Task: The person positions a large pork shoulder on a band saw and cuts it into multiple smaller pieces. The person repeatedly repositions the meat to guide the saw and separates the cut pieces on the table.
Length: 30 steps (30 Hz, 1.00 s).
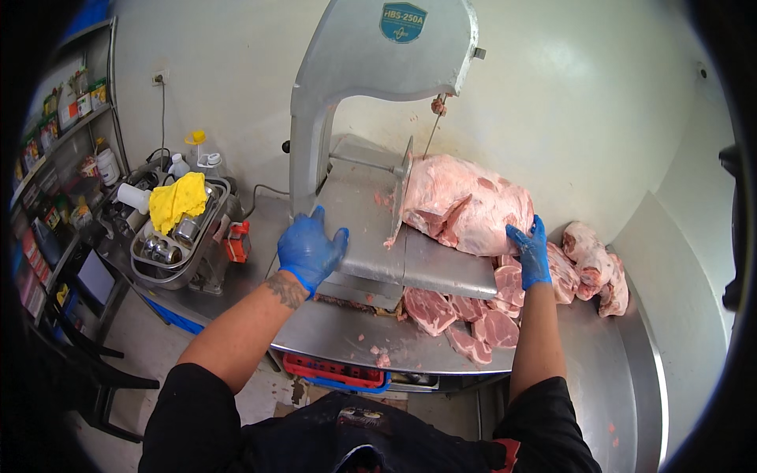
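Observation:
A large raw leg of meat (473,204) lies on the right side of the table of a meat bandsaw (369,224), its left end against the upright guide plate (404,189). Just behind that end runs the thin saw blade (433,133), with meat scraps stuck near its top. My right hand (532,251), in a blue glove, touches the right end of the meat with spread fingers. My left hand (312,245), also gloved in blue, rests at the left edge of the saw table with nothing in it. Several cut meat slices (429,310) lie below the saw table.
More raw meat pieces (591,263) lie at the right on the steel counter (585,343). To the left are a steel tray (168,266) with metal parts, a yellow cloth (177,201), bottles (178,165) and a shelf of packages. A red crate (334,369) sits under the counter edge.

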### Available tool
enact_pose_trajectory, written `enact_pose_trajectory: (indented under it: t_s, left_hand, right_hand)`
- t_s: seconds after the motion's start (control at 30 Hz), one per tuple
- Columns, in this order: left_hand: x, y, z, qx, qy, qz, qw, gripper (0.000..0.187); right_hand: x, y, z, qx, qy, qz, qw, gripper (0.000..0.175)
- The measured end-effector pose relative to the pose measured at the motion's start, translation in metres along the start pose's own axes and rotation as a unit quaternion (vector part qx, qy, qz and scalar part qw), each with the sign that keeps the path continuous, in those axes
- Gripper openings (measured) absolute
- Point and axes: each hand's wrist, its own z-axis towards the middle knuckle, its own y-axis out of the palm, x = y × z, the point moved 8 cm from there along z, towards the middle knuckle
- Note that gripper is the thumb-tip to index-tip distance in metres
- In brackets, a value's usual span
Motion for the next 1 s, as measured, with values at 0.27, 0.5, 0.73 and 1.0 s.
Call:
enact_pose_trajectory:
  t_s: [0.27,0.5,0.73,1.0]
  left_hand:
    - [0.002,-0.002,-0.001,0.006,0.004,-0.001,1.0,0.071]
    - [-0.001,-0.001,-0.001,0.011,-0.004,-0.004,1.0,0.07]
    - [-0.003,0.001,0.001,-0.008,-0.023,-0.004,1.0,0.069]
    - [-0.004,-0.001,0.001,0.007,-0.037,-0.013,0.999,0.064]
  right_hand:
    - [0.021,0.015,0.048,-0.005,-0.003,0.004,1.0,0.11]
    - [0.021,0.035,0.08,-0.035,-0.018,0.02,0.999,0.111]
    - [0.014,0.042,0.107,-0.005,-0.019,-0.105,0.994,0.104]
    - [-0.08,0.119,0.098,-0.033,-0.391,-0.406,0.825,0.041]
